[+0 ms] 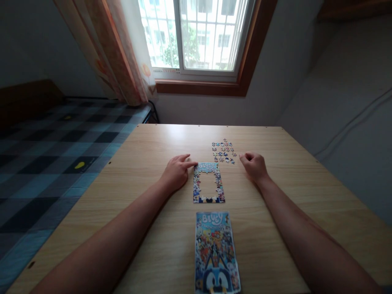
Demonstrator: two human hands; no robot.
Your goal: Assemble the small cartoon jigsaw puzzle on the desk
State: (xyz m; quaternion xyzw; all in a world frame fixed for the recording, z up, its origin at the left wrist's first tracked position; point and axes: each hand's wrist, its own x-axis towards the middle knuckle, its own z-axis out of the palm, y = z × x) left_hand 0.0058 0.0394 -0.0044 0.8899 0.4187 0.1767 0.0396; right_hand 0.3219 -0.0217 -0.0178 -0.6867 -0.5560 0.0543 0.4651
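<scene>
A jigsaw puzzle (197, 198) lies flat on the wooden table, joined as a rectangular border around an open middle where bare wood shows. My left hand (177, 171) rests at its upper left, fingers apart, with the index fingertip on the corner. Just behind and to the right, several loose jigsaw pieces (224, 154) lie spread in rough rows. To the right of these pieces is my right hand (253, 164), fingers curled closed; whether anything is inside cannot be seen. Nearer to me lies the picture sheet or box (215, 251) lettered "BLUEY", showing many cartoon characters.
The light wood table (153, 151) reaches toward a barred window (208, 36) with a brown frame. On the left is a bed with a checked cover (88, 139), beside an orange curtain (116, 53). A cable (352, 126) runs along the right wall.
</scene>
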